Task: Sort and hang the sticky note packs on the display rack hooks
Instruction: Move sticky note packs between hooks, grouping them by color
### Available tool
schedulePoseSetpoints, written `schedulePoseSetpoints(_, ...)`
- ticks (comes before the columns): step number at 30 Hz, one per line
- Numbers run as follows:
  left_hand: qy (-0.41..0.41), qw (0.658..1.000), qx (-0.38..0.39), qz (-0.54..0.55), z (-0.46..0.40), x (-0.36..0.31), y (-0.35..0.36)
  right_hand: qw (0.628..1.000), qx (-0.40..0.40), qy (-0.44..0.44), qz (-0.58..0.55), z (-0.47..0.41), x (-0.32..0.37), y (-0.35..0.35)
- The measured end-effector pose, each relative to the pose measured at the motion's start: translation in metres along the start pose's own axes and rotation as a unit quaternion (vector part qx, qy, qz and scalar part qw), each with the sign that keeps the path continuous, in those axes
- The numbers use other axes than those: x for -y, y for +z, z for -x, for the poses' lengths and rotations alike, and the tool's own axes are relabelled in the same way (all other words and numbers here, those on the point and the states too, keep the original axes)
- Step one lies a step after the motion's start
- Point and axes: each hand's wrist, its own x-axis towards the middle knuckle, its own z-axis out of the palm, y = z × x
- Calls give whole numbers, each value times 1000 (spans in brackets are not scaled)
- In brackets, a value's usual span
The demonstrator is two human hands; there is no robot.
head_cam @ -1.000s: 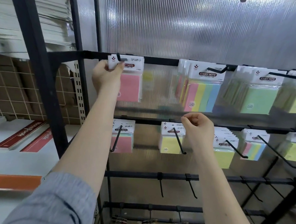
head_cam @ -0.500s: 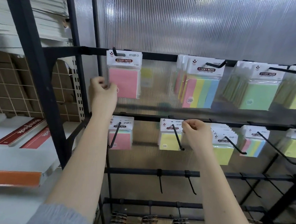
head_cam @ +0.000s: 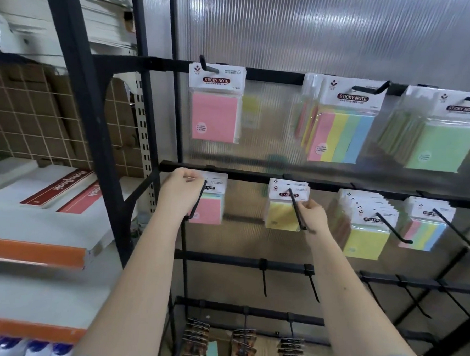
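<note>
The left hand (head_cam: pixel 180 187) is up at the second bar of the rack (head_cam: pixel 255 179). Its fingers are curled and pinch the white top card of a small pink pack (head_cam: pixel 209 203). This pack hangs on the first hook (head_cam: pixel 197 203) of that bar, at about 9 o'clock from the middle of the view.

The right hand (head_cam: pixel 312 216) is at about 3 o'clock from the left hand, on the same row. Its fingers are curled too, and the tips touch the right edge of a small yellow pack (head_cam: pixel 282 207). I cannot tell if it really holds the pack or only touches it. A black peg (head_cam: pixel 297 211) runs down across the front of that pack, just beside the fingers.

At 12 o'clock from the left hand, on the top bar, hangs a big pink pack (head_cam: pixel 216 106). At 3 o'clock from it hangs a striped pack (head_cam: pixel 343 123), pink, yellow, green and blue, and then a green pack (head_cam: pixel 445 134) by the right edge.

On the second bar, at 3 o'clock from the right hand, there is a thick bunch of yellow packs (head_cam: pixel 367 228) and then a small striped bunch (head_cam: pixel 424 228).

At 9 o'clock, well apart from the rack, red notebooks (head_cam: pixel 59 187) lie on a white shelf.
</note>
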Motion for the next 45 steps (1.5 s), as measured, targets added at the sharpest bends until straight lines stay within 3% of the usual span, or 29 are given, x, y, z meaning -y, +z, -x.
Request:
schedulePoseSetpoints(6, -5, 1000, -6, 1, 4, 8, -8, 999, -42, -8, 14, 5, -14, 14)
schedulePoseSetpoints(14, 1, 1000, -17, 5, 6, 14, -11, 989, -141, -6, -50, 27, -10, 16)
schedulePoseSetpoints(20, 1, 1000, -15, 0, 6, 15, -8, 992, -31, 4, -122, 31, 0, -3)
schedulePoseSetpoints(26, -37, 999, -18, 8, -4, 27, 4, 999, -5, -26, 41, 50, 19, -29)
schedulePoseSetpoints(31, -86, 996, 0, 6, -23, 35, 15, 972, 31, -66, 224, 68, 35, -42)
schedulePoseSetpoints(35, -60, 997, 47, 7, -35, 43, 21, 958, 47, -51, 277, 78, 44, -50)
schedulePoseSetpoints(45, -83, 991, 15, 99, -35, 58, 30, 932, 50, -48, 355, 104, 64, -61)
